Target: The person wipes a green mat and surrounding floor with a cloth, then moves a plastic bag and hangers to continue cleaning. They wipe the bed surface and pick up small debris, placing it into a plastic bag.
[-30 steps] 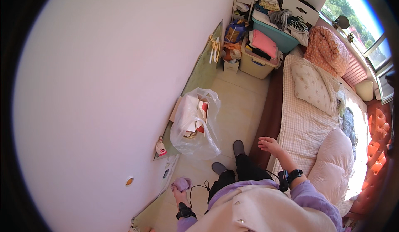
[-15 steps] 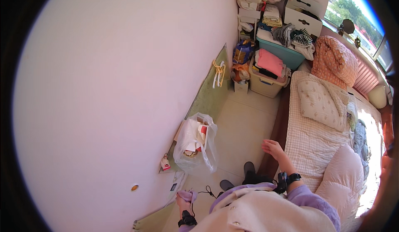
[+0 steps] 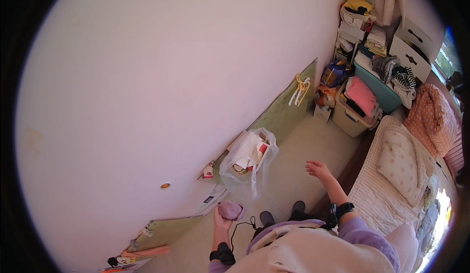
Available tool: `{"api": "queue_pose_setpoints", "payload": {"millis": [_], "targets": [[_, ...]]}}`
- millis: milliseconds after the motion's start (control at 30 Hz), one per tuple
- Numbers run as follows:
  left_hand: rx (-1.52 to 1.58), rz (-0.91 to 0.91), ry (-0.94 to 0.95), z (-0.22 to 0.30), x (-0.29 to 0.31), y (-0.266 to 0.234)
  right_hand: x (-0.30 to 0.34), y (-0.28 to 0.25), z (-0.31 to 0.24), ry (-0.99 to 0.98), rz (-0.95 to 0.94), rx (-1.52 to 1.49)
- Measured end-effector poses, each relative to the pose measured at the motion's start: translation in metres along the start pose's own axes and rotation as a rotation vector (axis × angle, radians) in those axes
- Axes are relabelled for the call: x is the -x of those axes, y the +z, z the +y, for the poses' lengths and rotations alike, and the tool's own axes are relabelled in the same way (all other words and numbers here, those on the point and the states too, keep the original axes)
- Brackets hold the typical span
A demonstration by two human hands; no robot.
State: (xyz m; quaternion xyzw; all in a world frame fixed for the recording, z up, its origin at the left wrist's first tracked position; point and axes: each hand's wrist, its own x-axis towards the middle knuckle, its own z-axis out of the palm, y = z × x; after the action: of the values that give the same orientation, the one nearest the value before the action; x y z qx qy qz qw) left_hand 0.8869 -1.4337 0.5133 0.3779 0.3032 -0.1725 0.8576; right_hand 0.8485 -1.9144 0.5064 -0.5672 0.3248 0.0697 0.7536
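Down at about seven o'clock in the view, close to the foot of the white wall (image 3: pixel 161 92), my left hand (image 3: pixel 221 219) has its grip closed around a small bundle of mauve cloth (image 3: pixel 230 209); the cloth sits bunched at my fingertips, held off the floor, with a black cord (image 3: pixel 240 229) trailing just beside it; a dark band (image 3: pixel 223 255) wraps that wrist. Over at about four o'clock, my right hand (image 3: pixel 319 169) hangs in the air with the grip loose and fingers spread, holding nothing; it hovers above the pale floor (image 3: pixel 298 155), near the edge of the bed (image 3: pixel 387 194), and a black watch (image 3: pixel 342 208) sits on that wrist. Between my two hands, toward twelve o'clock from the cloth, a clear plastic bag (image 3: pixel 247 158) stuffed with white and red bits stands on the floor against a green board (image 3: pixel 281 114) leaning on the wall; yellow and white hangers (image 3: pixel 299 89) hang on that board. At about two o'clock, well apart from me, a beige bin (image 3: pixel 353 114) holds a pink folded cloth (image 3: pixel 361 94), with a teal box (image 3: pixel 379 89) just behind it; a patterned pillow (image 3: pixel 399 158) lies on the bed.
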Motion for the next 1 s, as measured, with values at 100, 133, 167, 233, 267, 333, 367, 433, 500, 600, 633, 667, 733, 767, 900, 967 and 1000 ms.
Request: {"api": "queue_pose_setpoints", "payload": {"millis": [100, 133, 167, 233, 267, 333, 367, 433, 500, 600, 633, 667, 733, 767, 900, 967, 1000], "targets": [[-0.004, -0.192, -0.032, 0.004, 0.023, 0.066, -0.001, 0.056, -0.037, -0.149, -0.331, 0.160], [-0.024, -0.225, -0.035, 0.000, 0.028, 0.090, 0.002, 0.075, -0.048, -0.192, -0.437, 0.181], [-0.053, -0.273, -0.072, -0.005, 0.032, 0.113, 0.007, 0.092, -0.057, -0.240, -0.555, 0.166], [-0.100, -0.352, -0.124, -0.016, 0.037, 0.156, 0.020, 0.116, -0.067, -0.386, -0.693, 0.176], [-0.118, -0.370, -0.143, -0.023, 0.038, 0.175, 0.025, 0.124, -0.068, -0.497, -0.719, 0.193], [-0.120, -0.439, -0.191, -0.038, 0.038, 0.207, 0.031, 0.127, -0.064, -0.708, -0.704, 0.234], [-0.107, -0.524, -0.199, -0.046, 0.037, 0.219, 0.030, 0.123, -0.060, -0.808, -0.664, 0.261], [-0.220, -0.522, -0.267, -0.061, 0.033, 0.238, 0.024, 0.106, -0.048, -0.746, -0.617, 0.201], [-0.302, -0.585, -0.339, -0.069, 0.029, 0.242, 0.013, 0.074, -0.036, -0.438, -0.587, 0.046], [-0.453, -0.680, -0.396, -0.076, 0.025, 0.220, -0.005, 0.029, -0.016, -0.151, -0.390, -0.150], [-0.540, -0.608, -0.457, -0.074, 0.025, 0.206, -0.011, 0.018, -0.010, -0.120, -0.304, -0.296], [-0.589, -0.578, -0.509, -0.070, 0.022, 0.189, -0.018, 0.009, -0.005, -0.043, -0.188, -0.435], [-0.667, -0.467, -0.573, -0.064, 0.015, 0.150, -0.033, -0.006, 0.002, -0.041, -0.110, -0.700], [-0.705, -0.368, -0.586, -0.059, 0.013, 0.128, -0.041, -0.010, 0.004, -0.031, -0.059, -0.850], [-0.832, -0.044, -0.636, -0.036, 0.002, 0.052, -0.086, -0.005, -0.003, -0.081, -0.084, -0.938], [-0.850, 0.067, -0.688, -0.019, -0.006, 0.029, -0.113, 0.011, -0.010, -0.053, -0.105, -0.944], [-0.845, 0.101, -0.711, -0.011, -0.013, 0.022, -0.130, 0.020, -0.017, -0.052, -0.125, -0.938]]}}
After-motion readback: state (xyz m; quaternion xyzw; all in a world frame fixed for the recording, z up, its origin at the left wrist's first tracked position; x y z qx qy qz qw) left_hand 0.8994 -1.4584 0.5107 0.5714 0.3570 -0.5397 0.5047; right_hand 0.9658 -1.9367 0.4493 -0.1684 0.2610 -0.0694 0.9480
